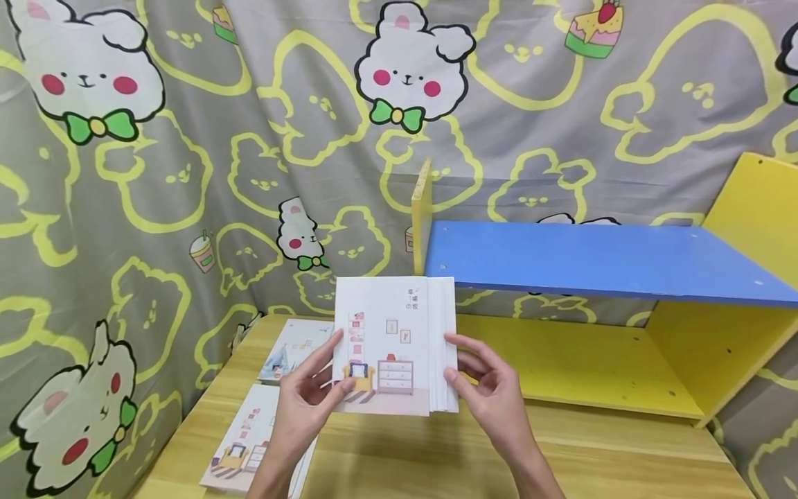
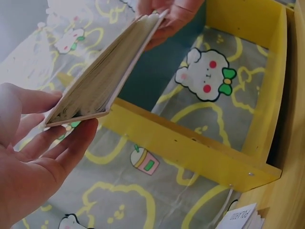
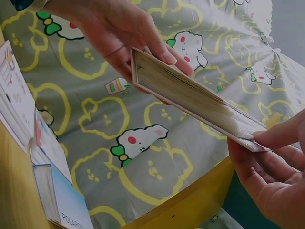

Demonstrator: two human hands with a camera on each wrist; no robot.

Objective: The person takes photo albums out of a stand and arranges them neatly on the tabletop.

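Held up in front of the shelf is a small white photo album (image 1: 382,346), its cover printed with an armchair and a chest of drawers. My left hand (image 1: 307,388) grips its left side, thumb on the front cover. At the opposite side my right hand (image 1: 489,384) pinches the edge, where a band of page edges shows beyond the cover. The left wrist view shows the page block (image 2: 102,71) edge-on between the covers. Seen from the right wrist, my right thumb and fingers (image 3: 281,136) hold one end of the album.
Left on the wooden table (image 1: 374,464) lie a similar album (image 1: 240,443) and a blue-and-white one (image 1: 293,346) behind it. A yellow shelf unit with a blue board (image 1: 592,256) stands at the right. Patterned grey cloth (image 1: 249,173) hangs behind.
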